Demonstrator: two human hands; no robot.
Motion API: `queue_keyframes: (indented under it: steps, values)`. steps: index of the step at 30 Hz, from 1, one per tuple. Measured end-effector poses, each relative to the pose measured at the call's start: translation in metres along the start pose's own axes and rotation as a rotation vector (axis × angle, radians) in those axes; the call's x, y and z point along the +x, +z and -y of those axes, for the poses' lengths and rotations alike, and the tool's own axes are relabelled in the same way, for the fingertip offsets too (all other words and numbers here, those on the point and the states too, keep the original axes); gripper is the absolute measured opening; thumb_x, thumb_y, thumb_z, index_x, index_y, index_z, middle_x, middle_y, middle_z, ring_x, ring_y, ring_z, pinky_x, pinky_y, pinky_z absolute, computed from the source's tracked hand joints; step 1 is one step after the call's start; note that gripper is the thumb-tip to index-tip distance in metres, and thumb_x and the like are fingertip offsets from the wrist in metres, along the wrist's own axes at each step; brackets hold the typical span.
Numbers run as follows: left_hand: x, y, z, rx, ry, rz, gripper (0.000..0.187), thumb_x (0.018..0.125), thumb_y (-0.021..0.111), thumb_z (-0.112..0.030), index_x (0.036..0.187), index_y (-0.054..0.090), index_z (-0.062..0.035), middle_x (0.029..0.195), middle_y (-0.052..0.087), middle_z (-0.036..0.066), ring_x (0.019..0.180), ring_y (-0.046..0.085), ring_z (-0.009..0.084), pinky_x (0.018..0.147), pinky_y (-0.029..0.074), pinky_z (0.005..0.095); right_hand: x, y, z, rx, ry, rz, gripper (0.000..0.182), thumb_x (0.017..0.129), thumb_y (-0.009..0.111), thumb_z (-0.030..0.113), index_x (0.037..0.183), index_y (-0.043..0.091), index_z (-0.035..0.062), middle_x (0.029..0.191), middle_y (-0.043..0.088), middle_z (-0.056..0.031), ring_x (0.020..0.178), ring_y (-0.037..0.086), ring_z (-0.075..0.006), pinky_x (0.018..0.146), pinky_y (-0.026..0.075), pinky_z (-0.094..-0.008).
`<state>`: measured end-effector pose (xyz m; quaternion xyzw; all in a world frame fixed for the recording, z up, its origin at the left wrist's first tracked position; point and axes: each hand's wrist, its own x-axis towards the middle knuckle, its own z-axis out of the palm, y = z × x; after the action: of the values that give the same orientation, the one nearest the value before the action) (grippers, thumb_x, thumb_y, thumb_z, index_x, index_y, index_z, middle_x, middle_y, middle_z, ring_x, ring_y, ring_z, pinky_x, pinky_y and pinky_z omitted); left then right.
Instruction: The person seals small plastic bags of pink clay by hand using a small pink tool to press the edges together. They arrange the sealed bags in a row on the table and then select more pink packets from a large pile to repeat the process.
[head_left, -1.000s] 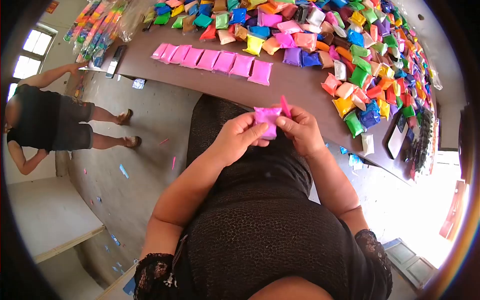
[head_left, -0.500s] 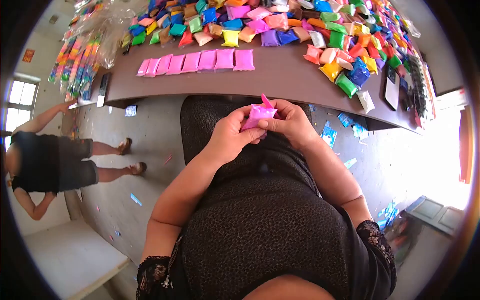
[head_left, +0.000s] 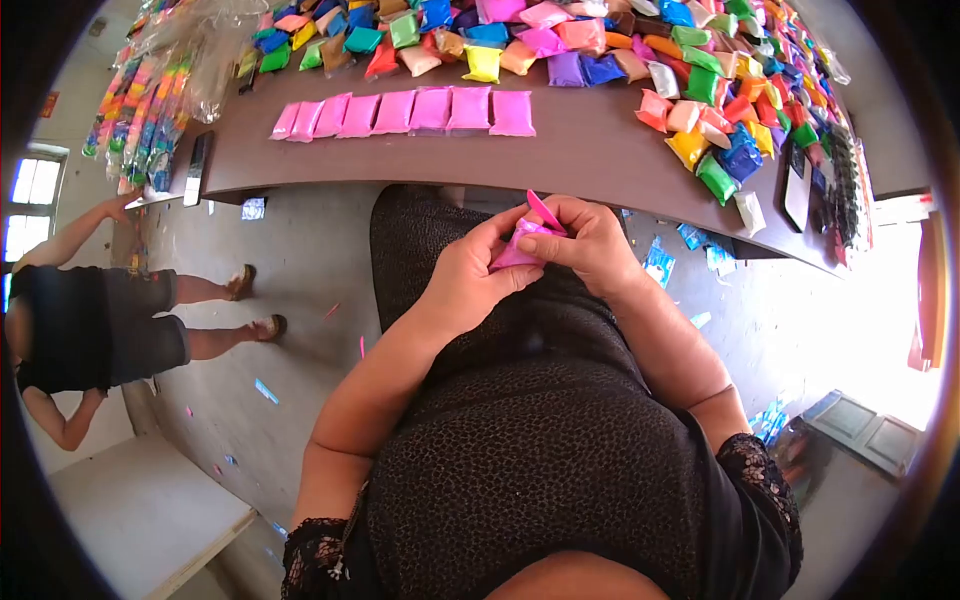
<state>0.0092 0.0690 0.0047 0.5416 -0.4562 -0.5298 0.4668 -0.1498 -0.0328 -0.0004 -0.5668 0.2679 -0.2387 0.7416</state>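
Note:
In front of my lap, just off the desk's near edge, both hands are closed round a small pink packet [head_left: 514, 253]. My left hand [head_left: 468, 272] grips its left side with the thumb along the bottom. My right hand [head_left: 592, 246] presses its thumb on the packet's right side. A flat, pointed pink piece [head_left: 543, 210] sticks up by the right fingers; its lower end is hidden. Beyond the hands, a row of several flat pink packets [head_left: 395, 111] lies side by side on the brown desk [head_left: 590, 155].
Many coloured packets [head_left: 483, 64] are heaped along the desk's back and right. A phone [head_left: 797, 190] lies at the right edge. Bagged packets [head_left: 140, 115] stand at the left, near another person [head_left: 95, 320]. Blue wrappers [head_left: 658, 264] litter the floor.
My hands stay closed on the packet, and more of it is now covered by the fingers. The desk sits slightly higher in view. A thin pink strip now shows beside my left forearm.

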Motion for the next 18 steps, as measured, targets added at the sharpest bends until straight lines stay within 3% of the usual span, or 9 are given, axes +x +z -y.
queue_keyframes:
  steps: [3, 8, 15, 18]
  values:
    - [0.000, -0.003, 0.000, 0.037, 0.159, -0.096, 0.050, 0.087, 0.070, -0.005, 0.133, 0.050, -0.0009, 0.103, 0.065, 0.005, 0.088, 0.062, 0.0110, 0.077, 0.051, 0.0250, 0.008, 0.003, -0.008, 0.069, -0.022, -0.011, 0.027, 0.084, 0.076, 0.015, 0.103, 0.066, -0.0014, 0.088, 0.066, -0.0034, 0.076, 0.060, -0.0101, 0.069, 0.050, -0.0255]
    - [0.002, -0.019, -0.002, -0.148, -0.231, 0.034, 0.040, 0.092, 0.068, -0.017, 0.123, 0.055, 0.0029, 0.099, 0.066, 0.006, 0.087, 0.063, 0.0118, 0.077, 0.052, 0.0256, 0.014, -0.002, -0.005, 0.146, 0.064, 0.043, 0.026, 0.083, 0.076, 0.012, 0.103, 0.066, -0.0013, 0.091, 0.067, -0.0040, 0.080, 0.061, -0.0108, 0.074, 0.050, -0.0259]
    - [0.010, -0.026, -0.005, 0.029, -0.136, 0.060, 0.027, 0.095, 0.063, -0.021, 0.109, 0.062, 0.0031, 0.091, 0.068, 0.007, 0.080, 0.065, 0.0121, 0.069, 0.053, 0.0251, 0.020, -0.015, 0.005, 0.105, 0.120, 0.083, 0.026, 0.081, 0.077, 0.010, 0.103, 0.066, -0.0006, 0.094, 0.068, -0.0042, 0.085, 0.062, -0.0113, 0.079, 0.049, -0.0264]
    - [0.014, -0.032, -0.013, 0.106, -0.244, 0.145, 0.026, 0.098, 0.059, -0.022, 0.107, 0.063, 0.0024, 0.090, 0.069, 0.008, 0.077, 0.066, 0.0131, 0.067, 0.054, 0.0255, 0.025, -0.014, 0.008, 0.182, 0.139, 0.087, 0.027, 0.082, 0.077, 0.011, 0.104, 0.066, -0.0001, 0.093, 0.067, -0.0036, 0.084, 0.062, -0.0118, 0.079, 0.049, -0.0260]
